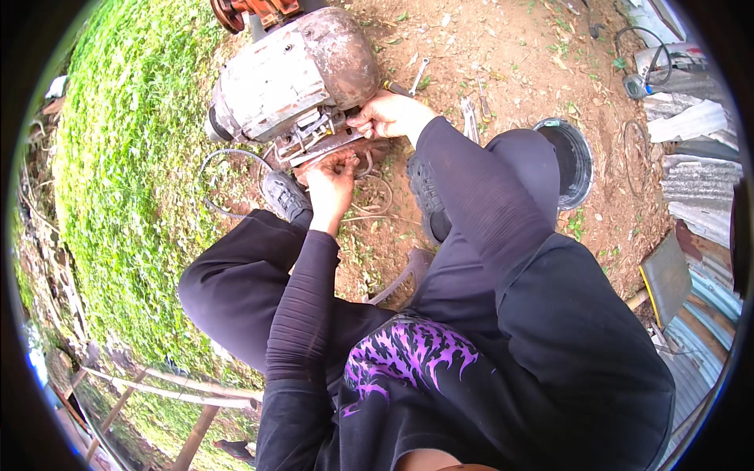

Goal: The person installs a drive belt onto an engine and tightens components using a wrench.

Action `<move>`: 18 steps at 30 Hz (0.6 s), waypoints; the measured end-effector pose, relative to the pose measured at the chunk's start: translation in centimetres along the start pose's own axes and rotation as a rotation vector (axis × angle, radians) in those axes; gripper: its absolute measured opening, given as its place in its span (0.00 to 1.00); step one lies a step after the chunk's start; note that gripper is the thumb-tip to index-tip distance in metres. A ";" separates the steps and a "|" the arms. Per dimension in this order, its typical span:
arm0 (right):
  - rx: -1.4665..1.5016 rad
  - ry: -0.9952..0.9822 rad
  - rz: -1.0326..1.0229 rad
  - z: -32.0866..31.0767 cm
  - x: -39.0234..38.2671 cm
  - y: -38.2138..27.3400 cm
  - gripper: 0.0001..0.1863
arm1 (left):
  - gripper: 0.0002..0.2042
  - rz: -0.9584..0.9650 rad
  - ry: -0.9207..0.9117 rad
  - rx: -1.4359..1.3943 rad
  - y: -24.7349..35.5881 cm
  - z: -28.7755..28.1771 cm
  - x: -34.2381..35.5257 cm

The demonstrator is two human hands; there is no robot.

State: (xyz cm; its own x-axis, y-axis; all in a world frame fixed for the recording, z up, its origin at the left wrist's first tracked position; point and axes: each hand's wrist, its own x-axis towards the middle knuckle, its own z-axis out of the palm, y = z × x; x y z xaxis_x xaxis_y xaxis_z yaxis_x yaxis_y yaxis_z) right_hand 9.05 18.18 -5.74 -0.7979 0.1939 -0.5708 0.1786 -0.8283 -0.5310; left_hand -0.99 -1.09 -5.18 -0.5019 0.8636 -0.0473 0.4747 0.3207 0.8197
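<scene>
Motor (294, 74) lies on the ground (510, 55), its open box (326, 143) seemingly turned inward for two-handed access. Left hand (331, 179) curls at its near edge, right hand (393, 115) at its right end; cannot tell whether either's fingers clamp anything.

Purple-printed black shirt (510, 392), dark ribbed sleeves (301, 322)

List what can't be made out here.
Head view:
- Left hand, right hand: anything pinched is too small to tell.
- Orange-red machine part: cut off by upper edge.
- Bucket: left portion hidden by right knee.
- Motor: underside hidden by its body.
</scene>
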 end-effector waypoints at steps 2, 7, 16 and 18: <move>0.059 0.006 0.022 -0.4 0.5 0.5 0.07 | 0.09 -0.019 -0.009 -0.002 0.2 0.0 0.2; 0.170 -0.026 -0.045 -0.6 -0.1 1.2 0.10 | 0.09 -0.050 -0.008 -0.063 -0.4 0.0 0.1; 0.185 0.085 -0.096 0.0 0.8 1.5 0.06 | 0.10 -0.084 -0.048 0.009 0.5 -0.3 0.2; 0.165 0.123 -0.109 0.2 0.8 1.9 0.04 | 0.10 -0.106 -0.065 0.013 0.8 -0.5 -0.1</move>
State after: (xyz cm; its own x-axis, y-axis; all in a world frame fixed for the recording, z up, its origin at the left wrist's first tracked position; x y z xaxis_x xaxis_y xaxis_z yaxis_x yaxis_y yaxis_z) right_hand 8.68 16.66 -7.08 -0.7294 0.3407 -0.5933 -0.0092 -0.8720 -0.4894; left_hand -0.90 -1.12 -4.28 -0.5020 0.8479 -0.1703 0.4311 0.4160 0.8006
